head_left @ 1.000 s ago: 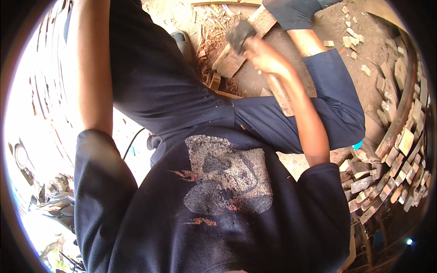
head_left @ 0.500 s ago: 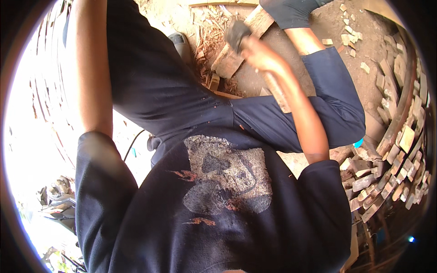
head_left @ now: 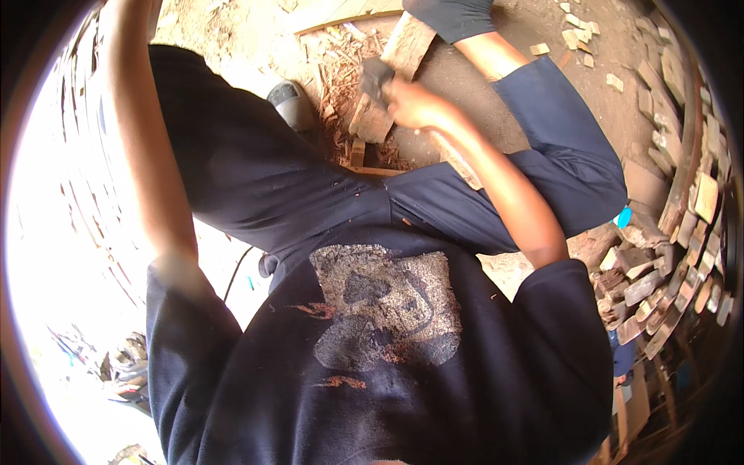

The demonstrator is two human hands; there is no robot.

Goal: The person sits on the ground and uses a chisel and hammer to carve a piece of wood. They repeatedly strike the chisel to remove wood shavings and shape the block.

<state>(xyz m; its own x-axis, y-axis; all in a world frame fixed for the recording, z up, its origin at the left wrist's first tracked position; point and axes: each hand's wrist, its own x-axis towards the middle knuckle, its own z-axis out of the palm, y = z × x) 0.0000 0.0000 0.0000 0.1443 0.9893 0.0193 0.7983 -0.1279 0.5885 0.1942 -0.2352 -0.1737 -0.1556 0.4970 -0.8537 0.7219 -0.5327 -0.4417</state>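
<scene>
My right hand [head_left: 415,105] is closed round a hammer [head_left: 377,80], gripping it close to its dark, blocky head. The pale wooden handle [head_left: 456,159] runs back under my forearm, toward my thigh. Beneath and beyond the hammer head lies a thick wooden board [head_left: 408,43] on the ground; whether the head touches it I cannot tell. My left forearm [head_left: 143,132] stretches up the left side to the top edge, and the hand itself is cut off there.
Reddish wood chips [head_left: 335,101] lie beside the board, near a grey shoe [head_left: 293,106]. A small wood block [head_left: 357,152] sits close by. Stacked wood offcuts [head_left: 674,287] line the right side. Loose pale pieces [head_left: 577,35] are scattered on the dirt floor at upper right.
The hammer and my right hand have shifted left and slightly down in the picture. The view itself has moved a little, and my left forearm now leans further left at its top.
</scene>
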